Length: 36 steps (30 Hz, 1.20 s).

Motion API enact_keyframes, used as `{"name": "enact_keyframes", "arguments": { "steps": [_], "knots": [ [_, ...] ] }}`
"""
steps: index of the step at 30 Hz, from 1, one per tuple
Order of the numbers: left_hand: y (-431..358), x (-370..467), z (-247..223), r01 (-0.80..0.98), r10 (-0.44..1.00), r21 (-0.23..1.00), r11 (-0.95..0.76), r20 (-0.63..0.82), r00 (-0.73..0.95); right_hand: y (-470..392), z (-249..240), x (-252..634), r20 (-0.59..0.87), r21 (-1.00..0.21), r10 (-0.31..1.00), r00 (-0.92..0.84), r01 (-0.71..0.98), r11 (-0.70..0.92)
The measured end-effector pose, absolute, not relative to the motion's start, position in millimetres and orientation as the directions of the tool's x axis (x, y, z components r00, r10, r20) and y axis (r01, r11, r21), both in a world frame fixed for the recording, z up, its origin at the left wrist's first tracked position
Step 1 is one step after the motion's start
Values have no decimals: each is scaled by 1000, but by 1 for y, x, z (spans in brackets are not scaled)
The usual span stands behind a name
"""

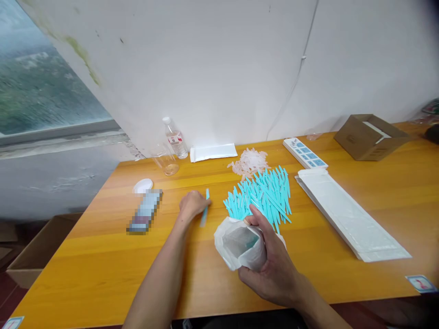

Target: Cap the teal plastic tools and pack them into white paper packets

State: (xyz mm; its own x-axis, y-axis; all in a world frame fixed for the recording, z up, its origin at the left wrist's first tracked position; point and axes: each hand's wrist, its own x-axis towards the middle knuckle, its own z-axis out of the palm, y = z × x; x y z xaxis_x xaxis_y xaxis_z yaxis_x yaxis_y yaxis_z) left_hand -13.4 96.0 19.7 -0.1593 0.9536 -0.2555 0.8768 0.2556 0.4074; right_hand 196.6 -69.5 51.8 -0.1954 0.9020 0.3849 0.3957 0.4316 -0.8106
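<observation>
Between the fingers of my left hand (194, 203) is a slim teal plastic stick (205, 215), slightly blurred, held low over the table or touching it. My right hand (276, 269) is wrapped round a white bag (224, 244) with its mouth open toward me. Something teal shows dimly inside the bag; the rest of its contents is hidden. Just beyond the bag lies a heap of teal plastic sticks (264, 194) with tapered ends. Behind that heap is a pile of small, pale pinkish translucent pieces (252, 162).
At the right lie flat white bags (353, 214), a white case with blue panels (305, 153) and an open cardboard box (365, 139). A water bottle (176, 140), clear cup (166, 162), white lid (143, 186) and blurred-out phone (146, 211) stand or lie left. Another white packet (213, 152) rests by the wall.
</observation>
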Motion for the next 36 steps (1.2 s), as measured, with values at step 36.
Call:
{"name": "enact_keyframes", "arguments": {
  "steps": [36],
  "knots": [
    [92,-22,137,41,868,940,-340,330,-370,-76,22,203,576,-700,805,145,596,393]
  ]
}}
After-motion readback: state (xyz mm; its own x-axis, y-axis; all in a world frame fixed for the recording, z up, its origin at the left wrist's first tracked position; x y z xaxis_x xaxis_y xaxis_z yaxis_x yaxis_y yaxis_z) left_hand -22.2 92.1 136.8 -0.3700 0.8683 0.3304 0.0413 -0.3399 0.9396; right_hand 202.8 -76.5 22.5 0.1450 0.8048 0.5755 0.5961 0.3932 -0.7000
